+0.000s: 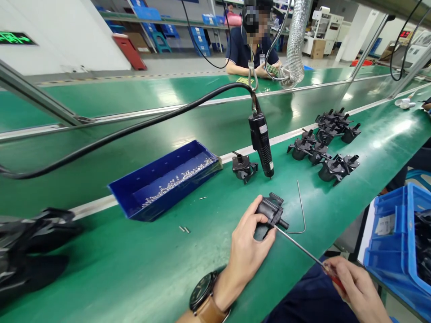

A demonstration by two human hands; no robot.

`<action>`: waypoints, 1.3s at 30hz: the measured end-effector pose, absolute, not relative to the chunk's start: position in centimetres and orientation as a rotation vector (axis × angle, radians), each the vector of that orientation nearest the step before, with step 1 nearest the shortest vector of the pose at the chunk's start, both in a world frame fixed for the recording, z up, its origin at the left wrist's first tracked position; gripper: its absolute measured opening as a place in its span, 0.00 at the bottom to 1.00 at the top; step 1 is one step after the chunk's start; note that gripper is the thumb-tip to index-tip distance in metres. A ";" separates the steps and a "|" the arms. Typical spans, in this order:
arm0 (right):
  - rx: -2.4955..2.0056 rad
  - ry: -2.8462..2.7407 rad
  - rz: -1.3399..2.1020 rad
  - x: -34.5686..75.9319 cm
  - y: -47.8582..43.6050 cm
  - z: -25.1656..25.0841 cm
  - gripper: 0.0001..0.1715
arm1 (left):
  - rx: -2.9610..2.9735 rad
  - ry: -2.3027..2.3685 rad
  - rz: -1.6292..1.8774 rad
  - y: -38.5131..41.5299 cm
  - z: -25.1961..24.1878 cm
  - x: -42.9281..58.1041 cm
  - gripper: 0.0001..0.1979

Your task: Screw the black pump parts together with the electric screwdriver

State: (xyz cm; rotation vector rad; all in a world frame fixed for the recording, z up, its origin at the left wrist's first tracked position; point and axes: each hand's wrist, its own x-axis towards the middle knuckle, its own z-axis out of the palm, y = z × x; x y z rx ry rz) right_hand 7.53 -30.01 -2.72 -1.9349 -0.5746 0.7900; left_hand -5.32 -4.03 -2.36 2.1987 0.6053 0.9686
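Observation:
My left hand [251, 237] is closed around a black plastic pump-like part [271, 208] with a short spout, tilted on its side on the green bench. In my right hand [353, 282] is a screwdriver [299, 246] with a red handle, mostly covered by my fingers. Its long metal shaft reaches left, and the tip touches the part near the base of the spout. Just beyond the part lies a bent metal rod [303, 208]. A black electric screwdriver [261, 143] hangs above the bench, near another black part [243, 167] standing upright.
A blue tray [134, 197] of small metal pieces stands left of centre; a few loose pins [184, 229] lie before it. Several similar black parts [332, 168] stand at right. A blue crate [387, 251] is beside the bench. Opposite sits a person [235, 49].

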 end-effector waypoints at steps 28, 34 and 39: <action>-2.121 -1.100 0.328 8.6 -29.8 -3.4 0.13 | 2.203 0.644 0.926 -4.4 -2.6 -5.5 0.11; -2.081 -1.122 0.299 8.7 -30.2 -4.2 0.12 | 2.204 0.601 0.958 -4.5 -2.5 -5.4 0.07; -2.111 -0.955 0.217 7.6 -29.6 -4.7 0.17 | 2.204 0.604 0.974 -4.5 -2.3 -5.4 0.07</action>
